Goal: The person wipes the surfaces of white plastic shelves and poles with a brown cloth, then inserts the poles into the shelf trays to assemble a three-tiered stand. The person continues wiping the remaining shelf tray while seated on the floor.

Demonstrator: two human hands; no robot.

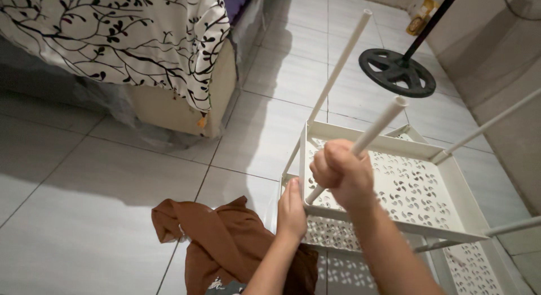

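Gripping a white pole (372, 132) in the fisted right hand (342, 175) over the pierced white shelf tray (417, 188) on the floor — left hand (292, 209) pressing flat, fingers together, against its corner — probably handling light, stiff, slightly slippery plastic, best held at the rim.
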